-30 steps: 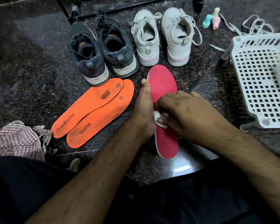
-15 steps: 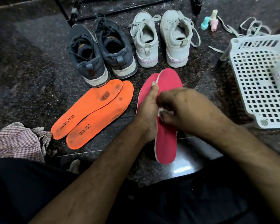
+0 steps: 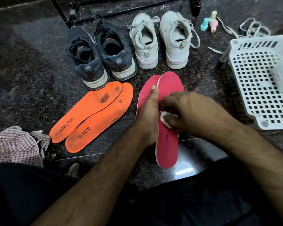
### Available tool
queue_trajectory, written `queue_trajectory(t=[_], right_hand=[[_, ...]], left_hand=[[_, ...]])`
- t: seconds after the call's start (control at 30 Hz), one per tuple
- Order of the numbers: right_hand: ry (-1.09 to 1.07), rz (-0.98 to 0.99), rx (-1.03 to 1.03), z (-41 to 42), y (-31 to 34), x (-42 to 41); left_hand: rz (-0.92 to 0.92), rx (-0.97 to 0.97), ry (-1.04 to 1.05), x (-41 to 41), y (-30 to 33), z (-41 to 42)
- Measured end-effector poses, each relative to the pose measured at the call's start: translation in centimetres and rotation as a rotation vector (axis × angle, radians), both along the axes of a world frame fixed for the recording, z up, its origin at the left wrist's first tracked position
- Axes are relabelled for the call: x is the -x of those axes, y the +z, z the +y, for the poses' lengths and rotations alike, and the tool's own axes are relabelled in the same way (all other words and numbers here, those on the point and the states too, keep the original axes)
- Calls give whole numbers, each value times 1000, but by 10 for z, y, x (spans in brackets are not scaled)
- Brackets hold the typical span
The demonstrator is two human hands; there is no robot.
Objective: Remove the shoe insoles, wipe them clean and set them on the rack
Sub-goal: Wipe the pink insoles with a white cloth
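Note:
Two pink insoles lie together on the dark stone floor, the upper pink insole overlapping a second pink insole beneath it. My left hand grips the left edge of the upper one, thumb pointing up along it. My right hand pinches a small white wipe against the insole's middle. Two stained orange insoles lie side by side to the left. The white plastic rack stands at the right.
A pair of dark grey shoes and a pair of white sneakers stand behind the insoles. A checked cloth lies at the lower left. Small pastel bottles and loose laces lie at the back right. Black rack legs stand behind.
My right hand has slid the white wipe along the pink insole, up and then back toward its middle. The second pink insole now shows beneath the upper one's left edge.

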State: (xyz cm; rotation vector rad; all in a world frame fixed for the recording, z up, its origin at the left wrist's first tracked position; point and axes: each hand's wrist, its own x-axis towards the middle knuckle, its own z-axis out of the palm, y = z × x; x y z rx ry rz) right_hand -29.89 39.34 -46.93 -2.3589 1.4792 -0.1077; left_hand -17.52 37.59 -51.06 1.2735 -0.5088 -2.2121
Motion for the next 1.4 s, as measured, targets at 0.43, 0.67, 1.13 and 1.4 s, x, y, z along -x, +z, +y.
queue_trajectory(t=[0.43,0.67,1.13,1.4], right_hand=[[-496,-55,-138,-5,9,32],[-530,-180,-244,-6,-3,30],[-674,-185,-139,-31,-16,45],[-659,-115,-104,-42,-47,40]], left_hand=[[-281,169,148,8,-18,4],[-260,184,147,13,-16,9],[-363,484,-6,17,-11,13],[-790,884,-347,12,-28,17]])
